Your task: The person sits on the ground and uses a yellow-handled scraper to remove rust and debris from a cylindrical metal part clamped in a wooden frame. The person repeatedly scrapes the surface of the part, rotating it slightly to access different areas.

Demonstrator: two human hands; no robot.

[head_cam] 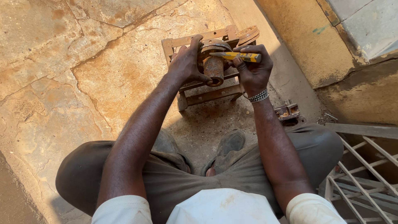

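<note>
A rusty cylindrical metal part rests on a small rusty metal frame stand on the stone floor in front of my knees. My left hand grips the part from its left side, thumb hooked under its near end. In my right hand is a yellow-handled tool, held level across the top of the part with its tip pointing left. A metal chain bracelet circles my right wrist.
Cracked sandy stone floor spreads to the left. A small rusty metal piece lies by my right knee. A metal grille lies at the lower right. A wall and step rise at the upper right.
</note>
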